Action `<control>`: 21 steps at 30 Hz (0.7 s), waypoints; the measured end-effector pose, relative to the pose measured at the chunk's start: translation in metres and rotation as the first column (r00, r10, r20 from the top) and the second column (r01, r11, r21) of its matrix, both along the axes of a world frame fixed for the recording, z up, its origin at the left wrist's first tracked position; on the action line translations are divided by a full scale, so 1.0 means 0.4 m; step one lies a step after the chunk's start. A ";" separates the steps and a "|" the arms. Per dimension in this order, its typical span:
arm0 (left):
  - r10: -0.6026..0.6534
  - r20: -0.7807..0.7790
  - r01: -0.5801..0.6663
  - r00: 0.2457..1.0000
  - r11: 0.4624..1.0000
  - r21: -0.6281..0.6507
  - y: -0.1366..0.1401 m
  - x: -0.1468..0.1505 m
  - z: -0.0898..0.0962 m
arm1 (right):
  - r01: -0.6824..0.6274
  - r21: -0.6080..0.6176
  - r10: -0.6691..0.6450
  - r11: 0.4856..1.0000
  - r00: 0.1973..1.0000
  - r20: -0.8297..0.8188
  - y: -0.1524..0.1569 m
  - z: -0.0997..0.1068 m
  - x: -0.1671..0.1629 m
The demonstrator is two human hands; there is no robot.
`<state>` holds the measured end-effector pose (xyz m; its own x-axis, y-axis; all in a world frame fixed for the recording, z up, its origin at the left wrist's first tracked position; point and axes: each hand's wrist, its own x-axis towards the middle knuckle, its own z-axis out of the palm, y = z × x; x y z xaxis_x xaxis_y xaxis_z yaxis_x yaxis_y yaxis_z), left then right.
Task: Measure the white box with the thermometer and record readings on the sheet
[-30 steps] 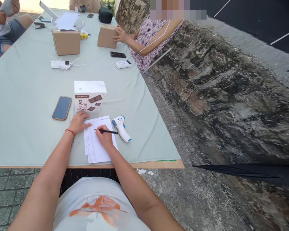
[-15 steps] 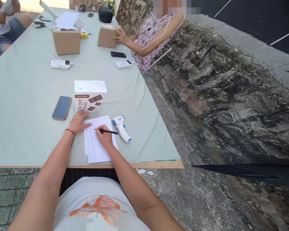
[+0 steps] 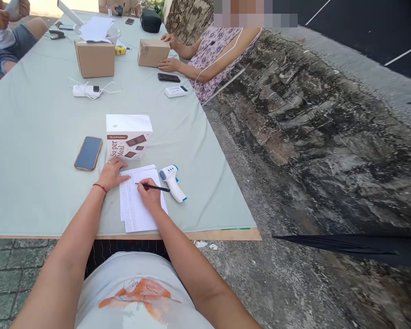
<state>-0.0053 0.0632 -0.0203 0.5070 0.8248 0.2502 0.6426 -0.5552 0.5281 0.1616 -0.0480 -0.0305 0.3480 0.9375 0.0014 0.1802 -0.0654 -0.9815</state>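
Observation:
My right hand is closed around a black pen, its tip at the upper part of the printed paper sheets. Fingers apart, my left hand lies at the sheets' upper left corner, with the thumb on the paper and the other fingertips by the foot of a white box printed "Su-per Meal". To the right of the paper lies a white and blue infrared thermometer. A smartphone in a brown case rests left of the box.
Further back on the cloth-covered table are a cardboard box with papers on top, a white power bank with a cable, and a black phone. Across the right edge, a person handles another cardboard box. Others sit at the far end.
My right hand with the pen has shifted slightly to the right on the sheet. My left hand stays put. The person at the right has turned the cardboard box and now has both hands at it.

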 end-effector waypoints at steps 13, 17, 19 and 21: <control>0.006 -0.007 -0.006 1.000 1.000 -0.012 -0.001 0.002 0.003 | -0.004 0.003 0.004 1.000 1.000 -0.007 0.002 0.003 -0.002; 0.002 -0.015 -0.002 1.000 1.000 -0.016 -0.001 0.002 0.005 | -0.010 0.003 0.010 1.000 1.000 -0.005 0.002 0.003 0.000; -0.003 -0.011 0.002 1.000 1.000 -0.017 0.000 0.001 0.004 | -0.017 0.000 0.017 1.000 1.000 -0.003 0.002 0.003 0.000; -0.002 -0.007 0.002 1.000 1.000 -0.022 0.000 0.000 0.004 | -0.018 -0.005 0.018 1.000 1.000 -0.001 0.003 0.004 0.001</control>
<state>-0.0052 0.0633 -0.0185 0.5101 0.8293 0.2283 0.6455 -0.5445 0.5356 0.1619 -0.0467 -0.0291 0.3311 0.9436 -0.0039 0.1809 -0.0675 -0.9812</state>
